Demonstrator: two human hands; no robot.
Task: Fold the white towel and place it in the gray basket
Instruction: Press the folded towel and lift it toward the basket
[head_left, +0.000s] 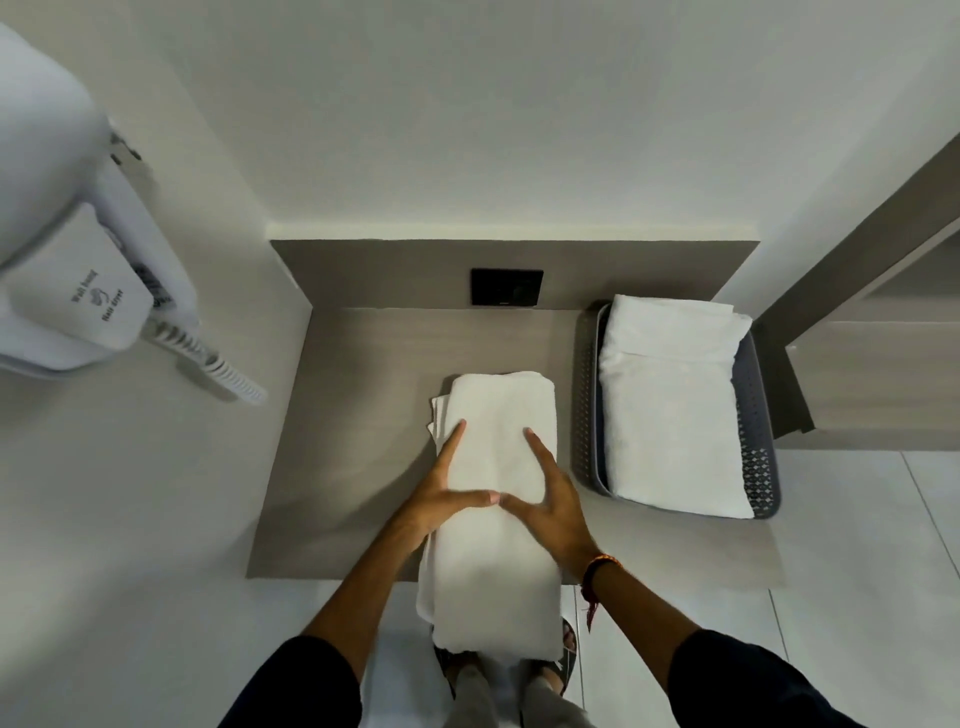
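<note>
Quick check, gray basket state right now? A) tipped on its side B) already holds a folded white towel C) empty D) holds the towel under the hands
B: the gray basket sits upright on the counter with a folded white towel already inside, while both hands, left hand and right hand, press flat on a second towel beside it.

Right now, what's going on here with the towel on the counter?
A person is flattening a folded white towel on a wooden counter. The left hand and the right hand press flat on it, thumbs nearly meeting, and its near end hangs over the counter's edge. To the right, the gray basket already holds another folded white towel. The one under the hands has not gone in.
</note>
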